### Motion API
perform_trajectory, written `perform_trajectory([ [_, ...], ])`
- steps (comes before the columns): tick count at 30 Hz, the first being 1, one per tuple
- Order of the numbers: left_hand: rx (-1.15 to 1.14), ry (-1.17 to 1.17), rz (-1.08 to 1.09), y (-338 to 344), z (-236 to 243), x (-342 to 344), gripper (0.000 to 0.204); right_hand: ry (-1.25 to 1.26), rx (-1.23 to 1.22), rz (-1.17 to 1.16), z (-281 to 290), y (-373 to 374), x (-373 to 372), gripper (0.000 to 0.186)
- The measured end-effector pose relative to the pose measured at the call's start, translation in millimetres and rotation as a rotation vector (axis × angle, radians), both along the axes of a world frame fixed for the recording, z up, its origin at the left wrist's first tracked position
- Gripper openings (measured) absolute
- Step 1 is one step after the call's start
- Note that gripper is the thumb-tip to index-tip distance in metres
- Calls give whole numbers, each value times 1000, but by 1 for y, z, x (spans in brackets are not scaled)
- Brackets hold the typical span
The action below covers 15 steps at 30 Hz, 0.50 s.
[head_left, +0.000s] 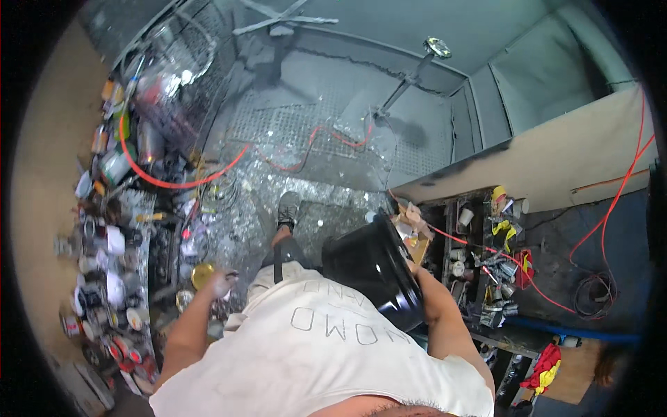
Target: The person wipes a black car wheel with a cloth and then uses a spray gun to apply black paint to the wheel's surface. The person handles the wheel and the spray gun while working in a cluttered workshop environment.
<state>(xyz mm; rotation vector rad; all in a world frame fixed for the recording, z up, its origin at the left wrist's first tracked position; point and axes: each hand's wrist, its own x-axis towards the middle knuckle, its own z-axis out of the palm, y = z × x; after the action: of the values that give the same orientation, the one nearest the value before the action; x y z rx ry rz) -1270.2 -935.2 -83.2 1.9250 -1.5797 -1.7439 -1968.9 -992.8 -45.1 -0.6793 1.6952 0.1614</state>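
Observation:
A large glossy black drum-shaped piece [365, 267] with a flared rim, like a wheel barrel, leans against my right side at hip height. My right hand [415, 270] is closed on its outer rim; part of the fingers hides behind the edge. On the other side, my left hand [222, 283] hangs beside my body, grey-smudged and blurred. Its fingers are too unclear to show whether they hold anything. Close to that hand is a round gold-coloured can [203, 276] among the clutter on the left.
Paint cans and cups crowd a bench [142, 278] along the left. A red hose [187, 185] curves across the floor. Ahead stands a post-like stand [406, 87] in a grey booth. At right, a cluttered shelf rack [445, 243] stands near the black piece.

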Motion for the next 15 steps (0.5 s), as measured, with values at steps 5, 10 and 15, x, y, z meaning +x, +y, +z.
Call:
perform_trajectory([
  [5, -251, 99, -49, -190, -14, -76, 33, 79, -89, 205, 4, -150, 34, 107],
  [10, 286, 414, 218, -356, -30, -185, 55, 215, -174, 256, 58, -295, 66, 113],
  [15, 596, 690, 406, -465, 39, -249, 73, 414, -411, 426, 172, -406, 119, 111],
])
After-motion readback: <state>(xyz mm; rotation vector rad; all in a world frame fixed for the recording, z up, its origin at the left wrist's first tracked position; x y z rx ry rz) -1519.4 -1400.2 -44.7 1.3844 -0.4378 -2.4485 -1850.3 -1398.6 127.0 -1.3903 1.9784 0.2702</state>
